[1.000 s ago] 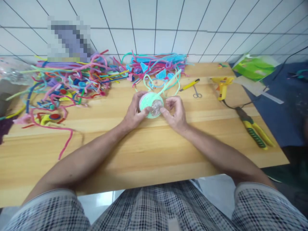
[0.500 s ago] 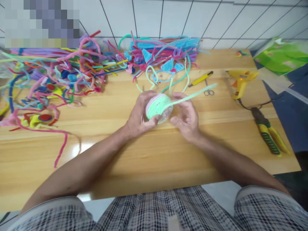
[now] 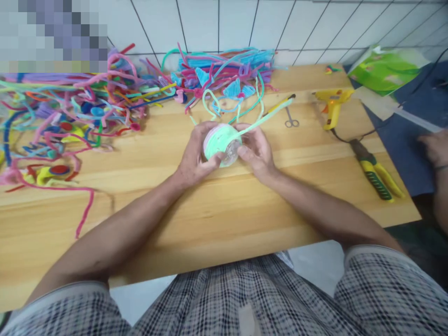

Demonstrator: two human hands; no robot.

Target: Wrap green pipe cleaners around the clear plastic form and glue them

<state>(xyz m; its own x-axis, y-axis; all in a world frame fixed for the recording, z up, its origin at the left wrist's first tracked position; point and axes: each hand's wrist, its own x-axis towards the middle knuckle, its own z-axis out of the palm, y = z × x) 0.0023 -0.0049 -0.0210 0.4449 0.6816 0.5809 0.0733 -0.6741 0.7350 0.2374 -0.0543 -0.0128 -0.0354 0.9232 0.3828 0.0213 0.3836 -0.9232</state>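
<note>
Since the earlier frame, the right hand (image 3: 259, 151) has closed in on the chenille-wrapped ball (image 3: 217, 141), and another person's hand (image 3: 436, 147) has come in at the right edge, its arm cut off. I see the ball between both my hands, above the wooden table (image 3: 210, 210). The left hand (image 3: 196, 156) curls around its left side, thumb pressed near the clear plastic end (image 3: 231, 153); the fingers behind are mostly hidden. The right thumb meets that end's edge, but I can't tell whether the half-hidden fingers pinch anything. A loose mint chenille stem (image 3: 262, 122) slants up-right, partly covering the utility knife (image 3: 276, 107) near the scissors (image 3: 290, 118). Farther right lie a glue gun (image 3: 332, 112) and pliers (image 3: 376, 175). Pixelation masks part of the chenille pile (image 3: 91, 112).
</note>
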